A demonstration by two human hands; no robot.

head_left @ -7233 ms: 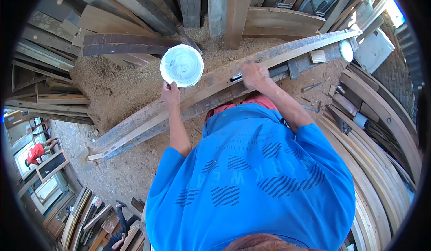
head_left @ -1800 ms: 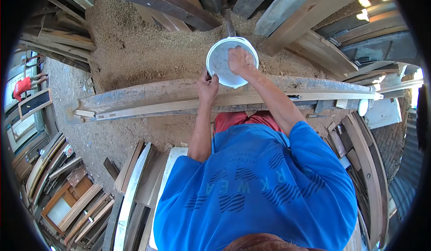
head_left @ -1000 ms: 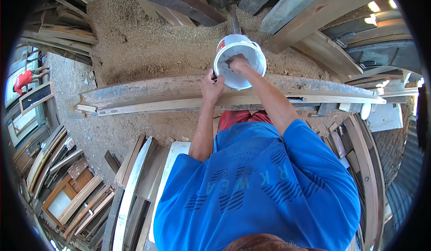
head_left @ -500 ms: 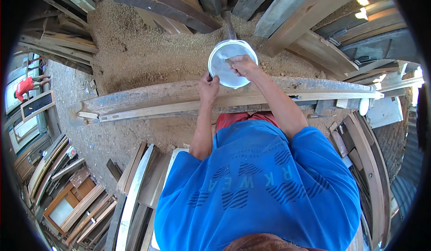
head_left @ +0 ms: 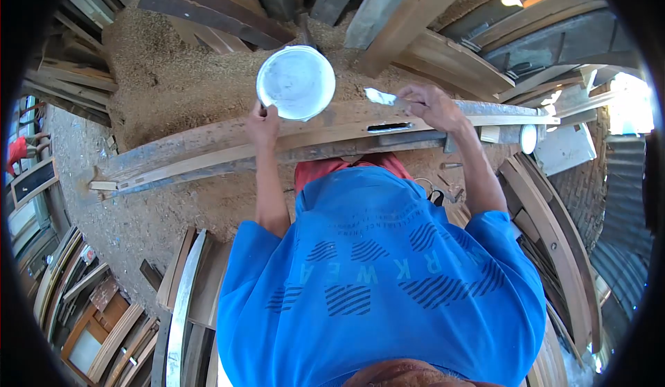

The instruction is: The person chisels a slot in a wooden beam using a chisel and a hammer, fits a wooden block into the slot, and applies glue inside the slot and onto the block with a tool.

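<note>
My left hand (head_left: 263, 125) is closed on the near-left rim of a round white bucket (head_left: 328, 89), thumb at its edge. Whitish residue or paste lines the bucket, whose open top faces up. In my right hand (head_left: 433, 108) is a putty knife (head_left: 380, 97), its blade coated with white paste and pointing left toward the bucket. Just below that hand runs a long pale wooden piece (head_left: 312, 137), with a dark slot (head_left: 390, 128) cut into it. It lies along a worn wooden bench plank (head_left: 201, 137).
Sawdust (head_left: 159, 75) covers the ground beyond the bench. Dark planks (head_left: 215, 13) and a thick board (head_left: 415, 16) lean at the back. A white round container (head_left: 528, 139) stands at the bench's right end. Stacked timber (head_left: 554, 227) lies right; a person in red (head_left: 17, 150) is at far left.
My right hand has drawn the putty knife out of the bucket and moved right, over the slotted wood. The bucket stays in my left hand; the view has shifted right.
</note>
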